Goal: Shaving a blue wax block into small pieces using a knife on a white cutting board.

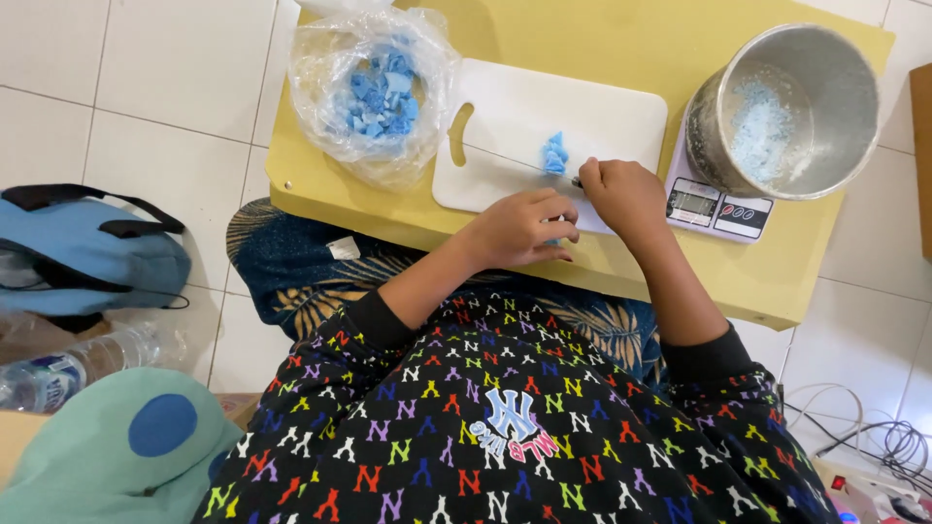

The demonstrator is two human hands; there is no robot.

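Right now both hands sit close together over the white cutting board point(524, 116). The right hand point(626, 194) is closed around a knife point(515, 160) — its thin blade runs leftward across the board, touching a small blue lump point(555, 153). The left hand point(519, 228) has its fingers curled at the board's near edge; whether it holds anything I cannot tell. A clear bag of blue chunks point(374, 87) lies left of the board, and a steel pot point(791, 107) with pale blue crumbs stands on a kitchen scale point(718, 209) to the right — all on a yellow table point(621, 39).
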